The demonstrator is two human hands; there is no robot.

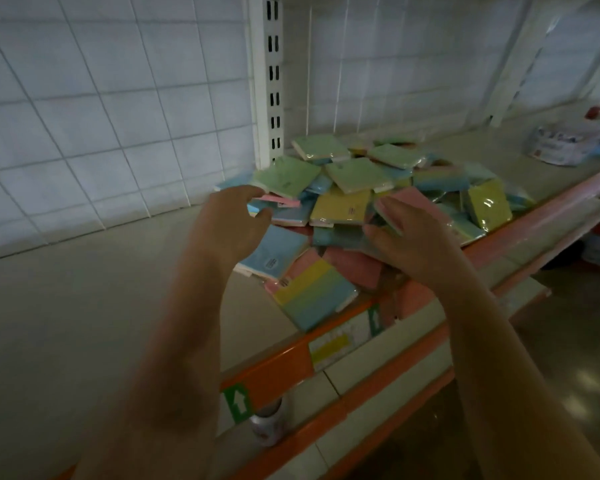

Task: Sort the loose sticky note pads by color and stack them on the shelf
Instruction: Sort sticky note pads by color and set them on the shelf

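White gridded panels back a pale shelf with an orange front rail, and both hands are in over the heap. Right hand has its grip clenched round a pink pad, fingers over the top face and thumb under the near edge, the pad tilted up on the right flank of the pile of sticky note pads. Left hand is curled at the pile's left flank, fingertips and thumb closing on the edge of another pink pad that pokes out from under a green pad; whether that grip has truly closed on it, hard to tell through the blur. Between the two hands lies a yellow pad. Nearer than the hands, at the pile's front, a blue pad lies flat, and a striped yellow-green-blue pad sits right against the orange rail. Behind the pile stands a slotted white upright. Far right of the pile, along the shelf, a wrapped packet.
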